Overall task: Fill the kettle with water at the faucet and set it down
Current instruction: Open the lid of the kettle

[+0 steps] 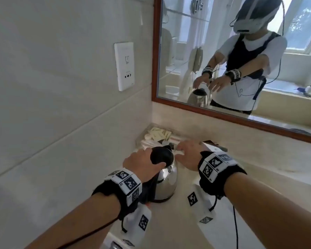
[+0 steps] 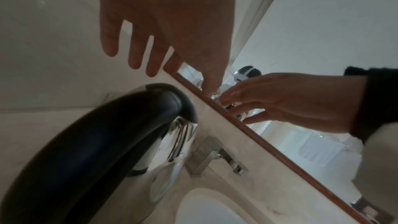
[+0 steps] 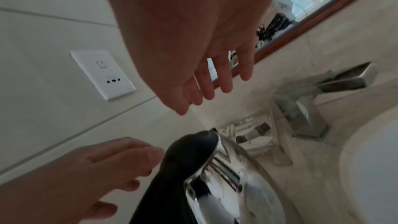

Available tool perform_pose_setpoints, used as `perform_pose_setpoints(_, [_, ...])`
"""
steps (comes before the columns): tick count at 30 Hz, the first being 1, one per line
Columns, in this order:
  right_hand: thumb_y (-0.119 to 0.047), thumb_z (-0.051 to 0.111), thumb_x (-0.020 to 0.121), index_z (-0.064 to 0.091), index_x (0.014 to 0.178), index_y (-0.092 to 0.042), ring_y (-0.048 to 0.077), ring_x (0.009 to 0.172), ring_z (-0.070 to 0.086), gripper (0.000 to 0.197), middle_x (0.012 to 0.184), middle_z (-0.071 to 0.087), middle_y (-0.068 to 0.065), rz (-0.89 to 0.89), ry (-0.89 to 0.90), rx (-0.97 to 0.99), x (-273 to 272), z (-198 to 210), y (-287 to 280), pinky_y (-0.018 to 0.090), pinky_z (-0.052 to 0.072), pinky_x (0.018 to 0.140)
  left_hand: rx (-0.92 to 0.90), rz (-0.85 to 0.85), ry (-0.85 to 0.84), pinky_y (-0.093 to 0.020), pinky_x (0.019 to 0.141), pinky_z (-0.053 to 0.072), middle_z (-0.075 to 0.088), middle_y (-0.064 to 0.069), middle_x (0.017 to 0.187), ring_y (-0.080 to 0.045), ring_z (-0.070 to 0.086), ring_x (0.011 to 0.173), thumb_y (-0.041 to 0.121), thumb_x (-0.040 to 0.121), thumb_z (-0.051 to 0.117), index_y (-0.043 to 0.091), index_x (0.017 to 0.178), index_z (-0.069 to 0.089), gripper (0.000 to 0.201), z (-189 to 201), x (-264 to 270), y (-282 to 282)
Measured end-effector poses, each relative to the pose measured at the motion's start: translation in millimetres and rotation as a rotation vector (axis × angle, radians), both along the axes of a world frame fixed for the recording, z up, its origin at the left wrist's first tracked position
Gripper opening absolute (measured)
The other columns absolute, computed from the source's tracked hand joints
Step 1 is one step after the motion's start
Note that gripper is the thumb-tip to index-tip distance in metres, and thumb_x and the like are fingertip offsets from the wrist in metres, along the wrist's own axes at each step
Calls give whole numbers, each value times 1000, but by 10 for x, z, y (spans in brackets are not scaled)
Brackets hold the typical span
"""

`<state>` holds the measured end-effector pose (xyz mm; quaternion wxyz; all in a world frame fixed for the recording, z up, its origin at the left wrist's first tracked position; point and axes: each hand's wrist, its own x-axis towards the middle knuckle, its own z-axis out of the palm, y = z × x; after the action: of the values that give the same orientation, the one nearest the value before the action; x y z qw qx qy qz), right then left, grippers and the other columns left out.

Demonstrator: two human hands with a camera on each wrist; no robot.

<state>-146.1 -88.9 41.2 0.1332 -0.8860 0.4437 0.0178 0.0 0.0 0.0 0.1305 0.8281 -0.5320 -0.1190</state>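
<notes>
Kettle (image 1: 164,178) on counter between 2 slack, empty hands: left hand (image 1: 142,163) beside handle, right hand (image 1: 188,155) just beyond

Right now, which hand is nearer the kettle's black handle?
Left. The left hand hovers open right beside the handle, at its left side. The right hand hangs open farther right, past the kettle.

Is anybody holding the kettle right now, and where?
No, nothing is held. Both the left hand and right hand hover open above the kettle.
</notes>
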Motion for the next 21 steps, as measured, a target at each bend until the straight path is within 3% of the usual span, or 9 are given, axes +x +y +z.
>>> perform_pose_setpoints(2, [-34, 43, 94, 47, 136, -20, 24, 133, 41, 45, 147, 42, 4, 24, -1, 24, 67, -107, -60, 40, 34, 110, 65, 57, 23, -35, 85, 43, 52, -2, 121, -24, 54, 109, 68, 70, 54, 19, 123, 42, 73, -90, -46, -17])
perform_pose_setpoints(4, [-30, 45, 93, 52, 131, -15, 26, 124, 48, 41, 139, 48, 7, 64, 0, 59, 131, -225, -92, 36, 40, 100, 85, 116, 35, -35, 81, 43, 51, -4, 119, -24, 55, 106, 64, 66, 61, 17, 122, 39, 77, -191, -86, -23])
perform_pose_setpoints(8, [-28, 49, 90, 51, 129, -12, 29, 121, 47, 43, 134, 49, 11, 122, -10, 96, 222, -379, -172, 38, 41, 101, 16, 140, 66, -31, 70, 42, 57, -4, 109, -25, 59, 93, 53, 67, 67, 14, 111, 41, 64, -293, -94, -55])
perform_pose_setpoints(10, [-25, 51, 89, 50, 132, -12, 28, 123, 45, 45, 136, 48, 11, 123, -55, 116, 235, -417, -214, 34, 37, 102, -17, 140, 78, -30, 67, 39, 58, -4, 104, -24, 58, 89, 50, 66, 68, 14, 105, 44, 58, -285, -73, -58])
perform_pose_setpoints(21, [-29, 67, 82, 58, 123, -12, 18, 113, 48, 45, 134, 48, 6, 8, -329, 198, 321, -597, -237, 14, 31, 77, -167, 223, 219, -32, 83, 49, 65, 0, 104, -18, 60, 94, 47, 64, 75, 19, 107, 56, 54, -341, 23, 8])
